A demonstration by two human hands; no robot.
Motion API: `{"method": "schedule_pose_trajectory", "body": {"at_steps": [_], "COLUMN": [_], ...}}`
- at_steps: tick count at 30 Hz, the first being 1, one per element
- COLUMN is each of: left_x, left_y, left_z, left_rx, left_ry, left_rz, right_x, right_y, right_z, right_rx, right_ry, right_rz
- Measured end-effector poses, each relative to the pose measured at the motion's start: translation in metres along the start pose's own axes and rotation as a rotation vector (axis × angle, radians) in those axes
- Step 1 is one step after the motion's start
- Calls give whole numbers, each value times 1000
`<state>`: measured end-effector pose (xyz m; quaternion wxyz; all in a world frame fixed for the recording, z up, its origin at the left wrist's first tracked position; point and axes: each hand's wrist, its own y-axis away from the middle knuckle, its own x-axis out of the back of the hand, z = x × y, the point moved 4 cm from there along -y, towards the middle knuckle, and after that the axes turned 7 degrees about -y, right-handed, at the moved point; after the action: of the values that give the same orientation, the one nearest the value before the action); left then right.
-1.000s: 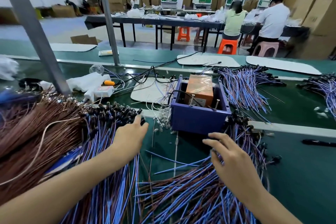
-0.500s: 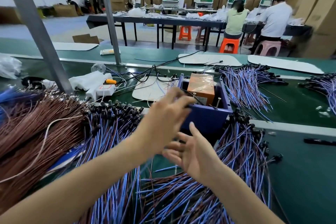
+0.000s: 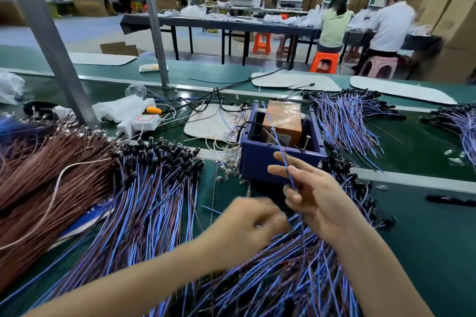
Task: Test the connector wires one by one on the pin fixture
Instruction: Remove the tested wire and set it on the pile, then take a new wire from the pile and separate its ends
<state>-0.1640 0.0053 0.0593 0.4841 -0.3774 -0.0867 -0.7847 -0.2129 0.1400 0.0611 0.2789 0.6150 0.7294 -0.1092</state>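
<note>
Blue wire (image 3: 279, 147) is pinched in right hand (image 3: 319, 198), fixture box (image 3: 257, 162) just beyond; left hand (image 3: 244, 226) blurred, seemingly curled, grip cannot be told.

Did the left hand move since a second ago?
Yes. The left hand went rightward and nearer the person, ending in front of the dark blue plastic box.

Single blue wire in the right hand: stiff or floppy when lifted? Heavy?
Probably semi-stiff: the wire stands almost straight above the right hand with no droop. Likely very light: a thumb-and-finger pinch carries it. It may snag when pulled, since its lower end runs toward the tangled pile.
</note>
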Motion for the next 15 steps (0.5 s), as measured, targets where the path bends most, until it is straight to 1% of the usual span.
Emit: {"method": "schedule_pose_trajectory", "body": {"at_steps": [1,2,4,6,7,10,12,15], "left_x": [2,6,16,22,25,27,24,13], "left_y": [-14,-27,-52,-72,-81,-101,-105,-105], "left_z": [-10,-15,-15,-15,-14,-14,-18,-20], "left_rx": [137,226,275,276,267,278,290,283], "left_ry": [95,184,394,676,760,831,813,784], "left_rz": [73,135,252,331,358,393,359,225], "right_x": [0,0,4,7,8,9,12,19], "right_y": [3,6,10,12,12,15,13,4], "right_z": [0,0,4,10,13,18,16,-6], "right_rx": [28,56,105,129,132,113,140,348], "right_ry": [38,90,192,270,284,327,363,444], "right_rz": [10,25,79,145,165,192,215,286]}}
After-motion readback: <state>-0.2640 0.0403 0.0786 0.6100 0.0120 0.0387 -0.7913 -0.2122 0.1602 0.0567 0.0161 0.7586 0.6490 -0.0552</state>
